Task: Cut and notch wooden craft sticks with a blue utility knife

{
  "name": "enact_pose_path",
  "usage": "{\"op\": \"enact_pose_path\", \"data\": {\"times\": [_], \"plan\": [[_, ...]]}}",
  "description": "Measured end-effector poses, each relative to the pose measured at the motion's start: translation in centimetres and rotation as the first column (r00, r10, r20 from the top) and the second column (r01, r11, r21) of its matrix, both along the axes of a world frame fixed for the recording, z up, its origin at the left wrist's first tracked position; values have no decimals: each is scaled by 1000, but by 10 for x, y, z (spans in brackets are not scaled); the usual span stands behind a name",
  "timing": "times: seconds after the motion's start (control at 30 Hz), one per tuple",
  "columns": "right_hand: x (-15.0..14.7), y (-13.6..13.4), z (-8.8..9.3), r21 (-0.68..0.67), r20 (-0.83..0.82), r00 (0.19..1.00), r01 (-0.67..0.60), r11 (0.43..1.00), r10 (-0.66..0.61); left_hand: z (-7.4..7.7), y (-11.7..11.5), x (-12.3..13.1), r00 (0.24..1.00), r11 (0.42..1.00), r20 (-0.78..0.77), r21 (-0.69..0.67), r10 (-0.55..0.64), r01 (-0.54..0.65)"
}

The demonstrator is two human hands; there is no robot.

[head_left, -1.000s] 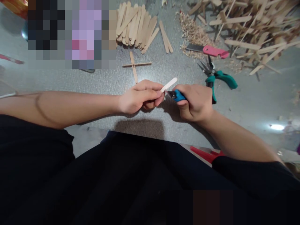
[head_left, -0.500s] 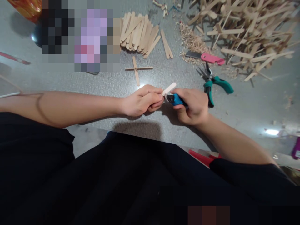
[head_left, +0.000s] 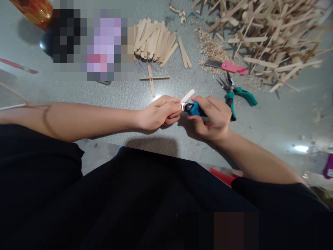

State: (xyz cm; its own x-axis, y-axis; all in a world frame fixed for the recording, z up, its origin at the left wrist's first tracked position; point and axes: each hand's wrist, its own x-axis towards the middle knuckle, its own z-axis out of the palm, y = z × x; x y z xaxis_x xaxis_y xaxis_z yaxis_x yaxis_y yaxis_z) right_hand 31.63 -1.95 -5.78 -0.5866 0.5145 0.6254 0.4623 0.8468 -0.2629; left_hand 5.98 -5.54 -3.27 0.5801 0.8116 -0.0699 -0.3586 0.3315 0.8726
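Closed around a pale craft stick, my left hand rests low over the grey table, and the stick's rounded end points up to the right. My right hand grips a blue-and-black cutting tool. The tool's metal head touches or nearly touches the stick beside my left fingertips; the exact contact is hidden. Above my hands, two crossed sticks lie on the table. Green-handled pliers lie just beyond my right hand.
A row of craft sticks lies at the back centre, with two loose sticks beside it. A big stick pile fills the back right. A pink-handled knife lies by wood shavings. A purple object sits far right.
The tool in my right hand has shifted slightly left, its head now closer to my left fingertips. The stick's visible end has moved slightly up and left. The view has shifted a little.
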Motion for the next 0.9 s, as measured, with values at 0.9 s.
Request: {"op": "enact_pose_path", "data": {"times": [0.9], "plan": [[5,2,6,-138,32,997,-63,988,68,4,2,-3,998,997,-38,-65,47,-49]]}}
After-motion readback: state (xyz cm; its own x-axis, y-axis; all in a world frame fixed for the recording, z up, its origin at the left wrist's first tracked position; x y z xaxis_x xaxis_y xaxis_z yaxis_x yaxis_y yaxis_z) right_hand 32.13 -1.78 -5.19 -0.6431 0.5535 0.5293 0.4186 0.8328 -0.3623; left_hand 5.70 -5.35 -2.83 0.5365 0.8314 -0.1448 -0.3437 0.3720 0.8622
